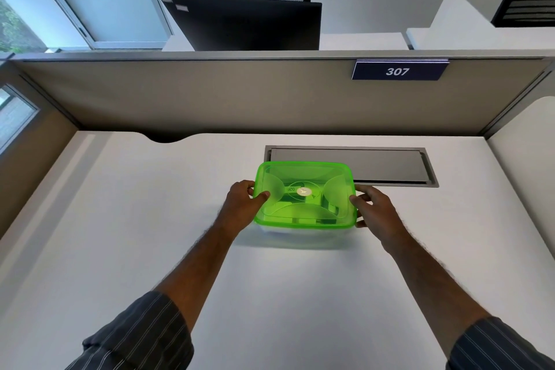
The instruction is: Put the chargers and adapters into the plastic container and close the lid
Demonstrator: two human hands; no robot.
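White desk [120,219] in a cubicle with a beige partition [210,93], grey cable hatch [390,164] at the back, plastic container [303,230] mid-desk with green lid [304,194] on top, long axis left to right, left hand [240,204] gripping the lid's left edge, right hand [375,207] gripping its right edge, pale shapes dimly visible inside.

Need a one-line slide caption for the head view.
Both hands, left hand and right hand, press the translucent green plastic lid onto the container on the white desk.
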